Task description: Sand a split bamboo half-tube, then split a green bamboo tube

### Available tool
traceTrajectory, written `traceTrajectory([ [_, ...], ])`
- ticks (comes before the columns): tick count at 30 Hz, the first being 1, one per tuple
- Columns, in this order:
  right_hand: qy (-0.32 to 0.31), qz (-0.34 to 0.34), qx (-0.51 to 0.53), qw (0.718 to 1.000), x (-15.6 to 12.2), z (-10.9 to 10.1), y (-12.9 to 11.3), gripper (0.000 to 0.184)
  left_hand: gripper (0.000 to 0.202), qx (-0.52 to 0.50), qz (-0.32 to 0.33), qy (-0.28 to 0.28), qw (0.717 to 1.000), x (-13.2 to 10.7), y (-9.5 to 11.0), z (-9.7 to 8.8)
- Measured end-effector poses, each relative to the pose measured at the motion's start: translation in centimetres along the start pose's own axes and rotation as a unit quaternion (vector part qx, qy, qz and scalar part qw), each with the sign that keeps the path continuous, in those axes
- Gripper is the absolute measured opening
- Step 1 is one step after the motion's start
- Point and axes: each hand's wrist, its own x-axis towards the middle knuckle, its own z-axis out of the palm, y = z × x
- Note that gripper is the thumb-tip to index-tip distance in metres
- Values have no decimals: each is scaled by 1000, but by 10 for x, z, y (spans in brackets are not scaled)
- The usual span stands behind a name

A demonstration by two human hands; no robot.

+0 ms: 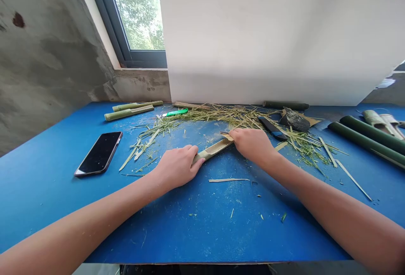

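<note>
Our left hand (pixel 179 166) grips a split bamboo half (pixel 212 150), and our right hand (pixel 251 144) closes over its far end, just above the blue worktop (pixel 202 233). Shavings (pixel 228 117) heap beyond the hands; whole green bamboo culms (pixel 367 142) lie uncut rightward. Leftward sits a black smartphone (pixel 98 153), and ahead a green utility knife (pixel 175 112), no writing legible.

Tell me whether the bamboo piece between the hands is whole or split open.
Split open: the bamboo piece shows its hollow inner channel facing up along its length, with the left hand and right hand at its ends.
</note>
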Motion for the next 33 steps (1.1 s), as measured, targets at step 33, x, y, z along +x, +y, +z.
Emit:
traceTrajectory([
  [33,7,-149,26,989,-2,-9,0,29,37,-3,-24,-14,1000,3,1,-5],
])
